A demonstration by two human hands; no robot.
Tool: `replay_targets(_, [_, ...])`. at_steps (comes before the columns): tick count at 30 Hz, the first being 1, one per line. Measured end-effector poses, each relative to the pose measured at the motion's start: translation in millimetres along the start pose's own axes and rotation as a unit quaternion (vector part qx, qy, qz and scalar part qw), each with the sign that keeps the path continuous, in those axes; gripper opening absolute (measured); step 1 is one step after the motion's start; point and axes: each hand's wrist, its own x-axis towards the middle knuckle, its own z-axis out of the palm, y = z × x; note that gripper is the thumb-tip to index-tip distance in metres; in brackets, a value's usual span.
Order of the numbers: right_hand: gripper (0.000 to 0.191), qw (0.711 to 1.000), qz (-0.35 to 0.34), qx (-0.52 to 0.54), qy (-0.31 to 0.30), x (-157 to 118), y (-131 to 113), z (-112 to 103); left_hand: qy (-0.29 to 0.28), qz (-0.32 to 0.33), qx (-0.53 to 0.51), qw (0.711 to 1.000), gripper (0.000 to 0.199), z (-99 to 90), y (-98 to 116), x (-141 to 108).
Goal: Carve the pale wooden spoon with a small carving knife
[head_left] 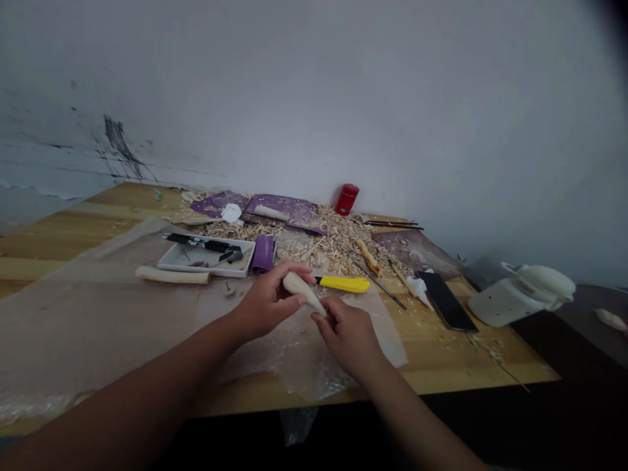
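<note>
Between my two hands is a pale, smoothed piece of carved wood point(300, 289), held at a slant above the plastic sheet point(147, 327). Its thicker end lies in my left hand point(269, 297), thumb on the near side and fingers behind. My right hand point(350, 330) pinches the narrower lower end. A yellow utility knife point(343, 283) lies just beyond the hands, partly covered by my left fingers. To the left, a peeled wooden stick point(173, 275) rests in front of a white tray point(206, 256) with black-handled tools, beside a folded purple piece of sandpaper point(263, 254).
Wood shavings point(338, 239) heap up at the back around purple sheets point(284, 208). A red can point(347, 199) stands against the wall. On the right are a thin metal file point(380, 286), a black phone point(447, 301) and a white lidded jug point(520, 296) near the table edge.
</note>
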Motion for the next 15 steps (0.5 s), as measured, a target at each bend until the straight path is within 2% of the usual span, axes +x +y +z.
replay_targets(4, [0.014, 0.991, 0.007, -0.133, -0.022, 8.0, 0.4, 1.5, -0.004, 0.116, 0.188, 0.975, 0.02, 6.5, -0.1, -5.8])
replay_targets(7, [0.014, 0.99, -0.004, -0.136, -0.035, 13.3, 2.4, 1.1, -0.048, 0.179, 0.224, 0.957, 0.021, 10.2, 0.4, -9.3])
replay_targets(12, [0.037, 0.998, -0.029, -0.03, 0.039, 17.2, 9.1, 4.7, -0.069, 0.179, 0.22, 0.956, 0.025, 11.4, 4.2, -12.4])
replay_targets(15, [0.036, 0.996, -0.045, 0.036, 0.073, 17.4, 11.6, 10.7, -0.059, 0.172, 0.217, 0.959, 0.028, 10.5, 5.0, -13.1])
